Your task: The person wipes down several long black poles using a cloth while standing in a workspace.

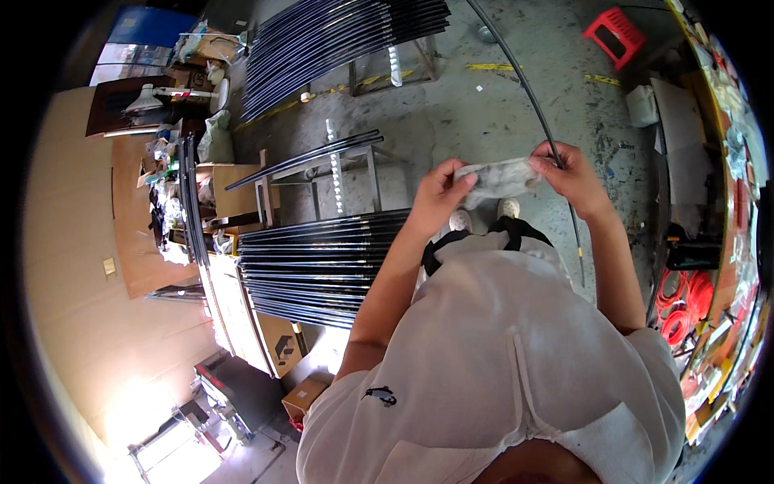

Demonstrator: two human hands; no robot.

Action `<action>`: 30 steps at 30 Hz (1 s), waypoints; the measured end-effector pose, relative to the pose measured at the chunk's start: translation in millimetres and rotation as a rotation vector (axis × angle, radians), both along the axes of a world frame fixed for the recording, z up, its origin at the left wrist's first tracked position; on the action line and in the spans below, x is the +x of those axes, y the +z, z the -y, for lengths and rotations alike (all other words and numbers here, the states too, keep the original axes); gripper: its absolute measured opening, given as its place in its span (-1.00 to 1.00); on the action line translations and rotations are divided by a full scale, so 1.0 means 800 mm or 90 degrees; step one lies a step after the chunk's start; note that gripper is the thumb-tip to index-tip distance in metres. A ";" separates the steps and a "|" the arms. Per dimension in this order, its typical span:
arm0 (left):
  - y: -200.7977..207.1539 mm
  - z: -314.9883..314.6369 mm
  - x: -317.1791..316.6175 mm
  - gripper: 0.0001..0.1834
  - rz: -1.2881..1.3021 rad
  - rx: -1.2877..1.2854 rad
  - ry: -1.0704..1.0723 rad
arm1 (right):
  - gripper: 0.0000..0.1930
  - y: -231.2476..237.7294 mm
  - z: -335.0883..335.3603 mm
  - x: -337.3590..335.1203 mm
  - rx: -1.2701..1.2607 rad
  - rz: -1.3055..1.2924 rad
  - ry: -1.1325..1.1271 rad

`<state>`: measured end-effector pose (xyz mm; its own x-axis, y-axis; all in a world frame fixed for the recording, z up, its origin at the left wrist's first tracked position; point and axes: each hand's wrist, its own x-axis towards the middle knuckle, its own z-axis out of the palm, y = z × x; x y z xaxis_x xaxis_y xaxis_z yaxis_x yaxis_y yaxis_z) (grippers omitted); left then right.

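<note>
My left hand (439, 192) pinches one end of a soiled white cloth (498, 179), which is stretched out in front of my body. At the cloth's other end is my right hand (576, 181), its fingers closed on the cloth and round a long thin black rod (526, 81). The rod runs from the top of the view down through that hand. Its lower end passes beside my right leg, near a small yellow mark. Part of the cloth is hidden under my fingers.
Many black rods (322, 262) lie side by side at my left, and another stack (322, 52) rests on a stand farther off. Between them a metal rack (314, 169) carries a few more. A red stool (615, 38) stands far right; a cluttered bench (726, 266) and coiled red hose (685, 302) are nearer.
</note>
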<state>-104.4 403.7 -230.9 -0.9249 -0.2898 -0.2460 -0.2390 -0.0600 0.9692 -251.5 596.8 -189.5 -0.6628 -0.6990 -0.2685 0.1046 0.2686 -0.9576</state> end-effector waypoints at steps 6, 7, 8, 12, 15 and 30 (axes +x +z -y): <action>0.041 0.055 -0.003 -0.82 -0.039 0.003 0.182 | -0.58 0.008 -0.013 0.001 0.031 -0.116 0.066; 0.049 0.075 0.000 -0.80 -0.020 -0.010 0.177 | -0.55 0.009 -0.019 -0.001 0.069 -0.090 0.085; 0.062 0.087 -0.002 -0.77 -0.042 0.005 0.220 | -0.51 0.009 -0.023 -0.001 0.107 -0.066 0.106; 0.114 0.162 0.000 -0.77 -0.053 -0.234 0.230 | -0.45 -0.015 -0.034 0.015 0.172 -0.074 0.164; 0.172 0.195 -0.012 -0.78 -0.088 -0.304 0.264 | -0.44 -0.042 -0.034 0.032 0.150 -0.067 0.185; 0.319 0.227 -0.100 -0.74 -0.297 -0.376 0.261 | -0.51 -0.095 -0.030 0.035 0.143 -0.124 0.149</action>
